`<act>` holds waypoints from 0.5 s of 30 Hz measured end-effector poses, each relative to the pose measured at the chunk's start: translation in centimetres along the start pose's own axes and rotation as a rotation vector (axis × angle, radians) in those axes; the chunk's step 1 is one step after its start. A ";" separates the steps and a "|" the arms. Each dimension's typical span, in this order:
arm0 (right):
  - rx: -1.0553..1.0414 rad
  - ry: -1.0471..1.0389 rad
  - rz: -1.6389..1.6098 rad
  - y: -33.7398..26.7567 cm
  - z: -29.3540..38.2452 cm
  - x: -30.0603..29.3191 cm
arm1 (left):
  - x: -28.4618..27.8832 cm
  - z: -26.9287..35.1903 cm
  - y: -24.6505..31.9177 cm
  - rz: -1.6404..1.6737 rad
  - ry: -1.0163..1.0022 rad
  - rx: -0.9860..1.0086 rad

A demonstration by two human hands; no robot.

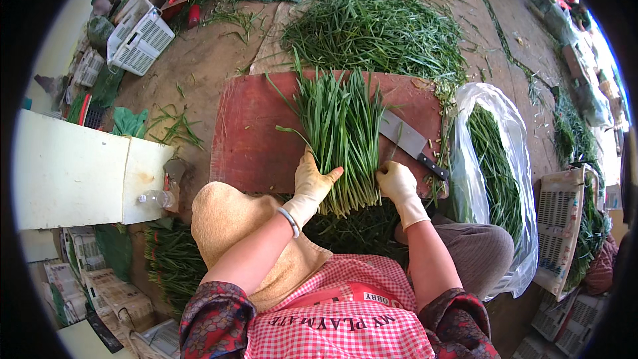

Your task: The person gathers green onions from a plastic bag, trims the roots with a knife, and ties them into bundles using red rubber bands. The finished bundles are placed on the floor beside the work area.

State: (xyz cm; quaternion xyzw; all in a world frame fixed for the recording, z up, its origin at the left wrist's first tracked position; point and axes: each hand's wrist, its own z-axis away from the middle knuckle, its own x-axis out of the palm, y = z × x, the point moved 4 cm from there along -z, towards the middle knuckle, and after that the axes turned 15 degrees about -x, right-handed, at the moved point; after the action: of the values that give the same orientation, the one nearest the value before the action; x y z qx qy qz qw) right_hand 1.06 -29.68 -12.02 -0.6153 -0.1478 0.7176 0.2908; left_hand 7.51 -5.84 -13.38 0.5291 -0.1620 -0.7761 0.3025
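A thick bundle of green leafy stalks, which look like garlic chives (344,134), lies on a red board (254,134) with its pale cut ends towards me. My left hand (314,179), in a pale glove, rests on the bundle's lower left, thumb over the stalks and fingers along the side. My right hand (397,182), also gloved, is at the bundle's lower right edge with its fingers curled; whether it pinches a stalk is not clear. A cleaver (408,137) with a black handle lies on the board, right of the bundle, its blade tip close to the leaves.
Beyond the board is a large heap of loose greens (374,30). A clear plastic bag (486,94) of greens stands at the right, near a white crate (560,224). At the left are a white foam box (75,169) and a plastic bottle (155,198). Tied bundles (174,264) lie at the lower left.
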 end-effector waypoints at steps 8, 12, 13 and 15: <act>0.143 -0.114 -0.210 0.4 0.9 -3.3 | -0.9 -0.4 0.4 0.036 -0.061 -0.006; 0.124 -0.273 -0.057 0.0 2.5 -3.9 | -0.5 -0.6 0.0 0.065 -0.038 -0.050; 0.086 -0.181 0.005 -0.2 2.4 -4.1 | -0.5 -0.6 0.0 0.104 -0.035 -0.050; 0.053 0.092 -0.123 -0.9 1.6 -4.0 | -0.8 -0.3 0.3 0.179 -0.024 -0.051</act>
State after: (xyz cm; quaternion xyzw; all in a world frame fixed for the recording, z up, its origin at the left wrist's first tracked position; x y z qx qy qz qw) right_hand 0.00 -31.14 -8.01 -0.6295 -0.1528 0.6729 0.3572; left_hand 8.05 -5.53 -12.79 0.4953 -0.1922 -0.7562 0.3819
